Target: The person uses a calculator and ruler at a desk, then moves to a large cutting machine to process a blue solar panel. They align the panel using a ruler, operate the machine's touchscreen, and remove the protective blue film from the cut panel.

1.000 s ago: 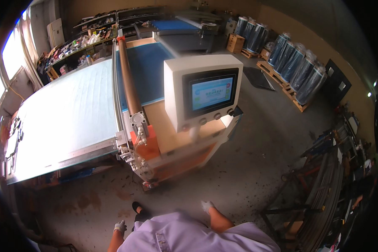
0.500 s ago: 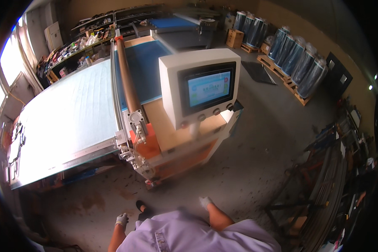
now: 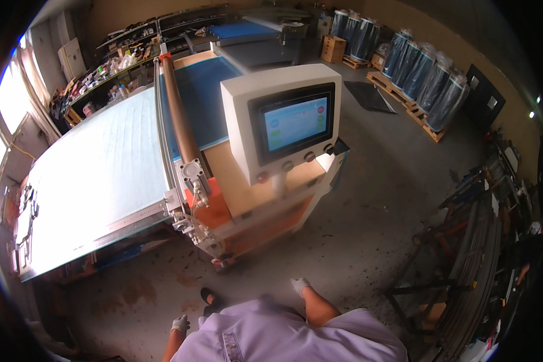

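My left hand [image 3: 180, 324], in a pale glove with bare fingertips, hangs low beside my lilac shirt. Its fingers are loosely bent and apart, with nothing visible in them. On the other side, my right hand [image 3: 300, 286], also gloved, hangs over the floor, loosely open and touching nothing. Ahead of me stands a large machine with a white control box [image 3: 279, 78], whose lit touch screen [image 3: 295, 123] faces me above a row of knobs. A brown roller [image 3: 180, 108] runs along the machine beside a broad white table surface [image 3: 96, 175].
Metal fittings [image 3: 196, 226] jut from the machine's near corner. Wrapped rolls [image 3: 419, 72] stand on wooden pallets [image 3: 398, 99] at the far right. A rack of long dark strips [image 3: 464, 271] is close on my right. Cluttered shelves [image 3: 102, 75] line the back left.
The screen's central message has given way to a display with coloured buttons at both sides. My left hand appears slightly lower and farther right; the view has shifted a little.
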